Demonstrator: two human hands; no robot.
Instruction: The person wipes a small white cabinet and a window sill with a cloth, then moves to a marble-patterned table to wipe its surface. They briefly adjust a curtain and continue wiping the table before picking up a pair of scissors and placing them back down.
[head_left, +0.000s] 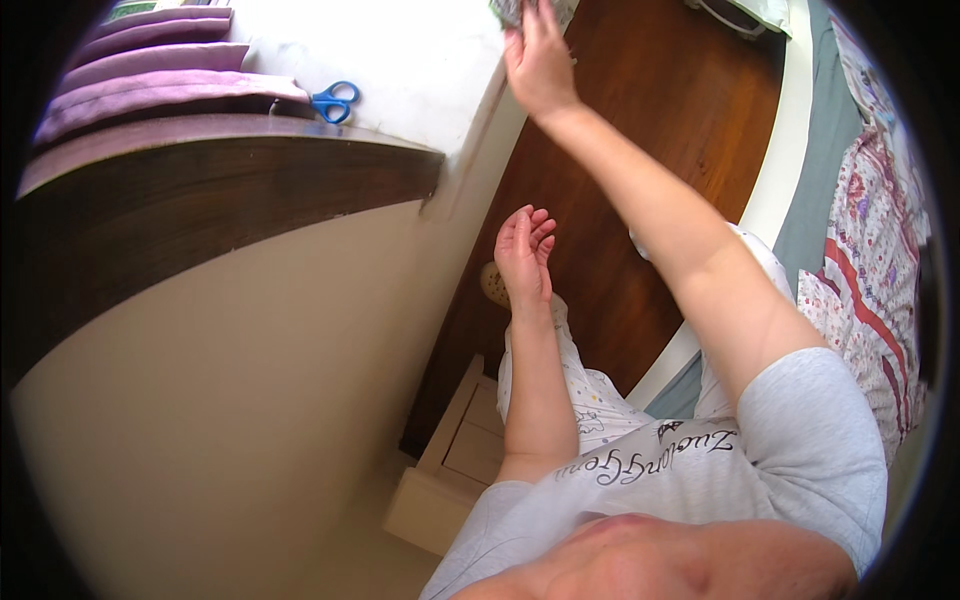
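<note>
My right hand (541, 71) reaches out to the top edge of the view. Its fingers are pressed on a grey and green cloth (507, 10), partly cut off by the frame, at the corner of a white windowsill (405, 67). Lower down, my left hand (524, 251) hangs in the air beside the wall, palm turned inward. Its fingers are loosely bent and nothing is in them. On the sill, blue-handled scissors (334, 102) lie against the purple curtain (172, 82), their blades hidden.
A dark wooden ledge (225, 180) juts from the beige wall (247, 322). Under my arms is a brown wooden floor (645, 112). To the right stands a white-framed bed (776, 142) with floral bedding (862, 300). A pale bedside cabinet (457, 457) is near my left elbow.
</note>
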